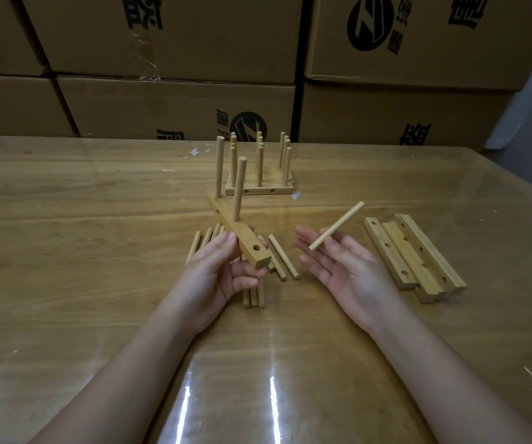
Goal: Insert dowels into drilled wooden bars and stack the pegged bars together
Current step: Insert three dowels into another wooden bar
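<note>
Both hands were engaged. The left hand gripped the near end of a drilled bar, fingers curled round it, and held it clear of the table. The right hand, just right of the bar, lay palm up with fingers largely extended and carried a free dowel tilted up and away; exactly how that dowel was held could not be made out.

Two seated dowels stood upright in the bar. One open hole remained at the bar's near end.

Assessment: pegging of this bar was in hand, two of three top holes filled. The next move would call for turning the free dowel end-down, aligning it square over the open hole and pressing it home while the left hand steadied the bar.

Loose dowels lay beneath the bar. Unpegged bars lay well to its right. A finished stack stood beyond it.

Cartons behind the bar bore a round black logo and black characters, cropped and not legible.
</note>
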Demonstrator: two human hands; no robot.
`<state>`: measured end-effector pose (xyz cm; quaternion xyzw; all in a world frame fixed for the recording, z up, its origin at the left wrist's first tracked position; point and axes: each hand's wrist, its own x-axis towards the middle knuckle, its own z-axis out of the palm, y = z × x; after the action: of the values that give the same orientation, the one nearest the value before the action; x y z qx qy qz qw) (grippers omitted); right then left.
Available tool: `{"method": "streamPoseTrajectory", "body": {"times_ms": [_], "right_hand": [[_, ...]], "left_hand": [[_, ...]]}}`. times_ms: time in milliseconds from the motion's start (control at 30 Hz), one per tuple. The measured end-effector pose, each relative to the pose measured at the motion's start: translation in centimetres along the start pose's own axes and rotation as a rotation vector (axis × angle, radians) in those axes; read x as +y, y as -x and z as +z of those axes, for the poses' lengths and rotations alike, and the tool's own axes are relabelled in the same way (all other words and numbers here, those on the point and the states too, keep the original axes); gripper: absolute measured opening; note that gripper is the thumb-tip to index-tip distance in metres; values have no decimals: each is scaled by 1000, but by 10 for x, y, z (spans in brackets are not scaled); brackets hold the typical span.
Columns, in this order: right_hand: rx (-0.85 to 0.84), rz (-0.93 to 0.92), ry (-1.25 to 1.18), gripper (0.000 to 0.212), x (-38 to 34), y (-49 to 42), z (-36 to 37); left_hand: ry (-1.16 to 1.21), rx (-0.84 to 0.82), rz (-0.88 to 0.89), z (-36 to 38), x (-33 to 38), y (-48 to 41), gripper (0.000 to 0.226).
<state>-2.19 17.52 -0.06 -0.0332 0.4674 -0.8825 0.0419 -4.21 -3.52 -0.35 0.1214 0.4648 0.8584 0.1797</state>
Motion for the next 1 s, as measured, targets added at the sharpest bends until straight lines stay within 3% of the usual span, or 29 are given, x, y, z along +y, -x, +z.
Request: {"method": "streamPoseTrajectory", "body": {"times_ms": [200,533,733,1000], "right_hand": [[80,26,22,25,-1,0,2],[22,17,41,23,-1,6,8],[55,-17,140,9,0,7,10],[-31,-30,229,20,1,8,10]], "left_hand": [[-58,4,-14,1,0,-1,36],[-84,10,-59,0,-4,-2,33],[-124,25,-49,3,-5,-4,33],[-164,44,-17,3,-7,-2,25]]}}
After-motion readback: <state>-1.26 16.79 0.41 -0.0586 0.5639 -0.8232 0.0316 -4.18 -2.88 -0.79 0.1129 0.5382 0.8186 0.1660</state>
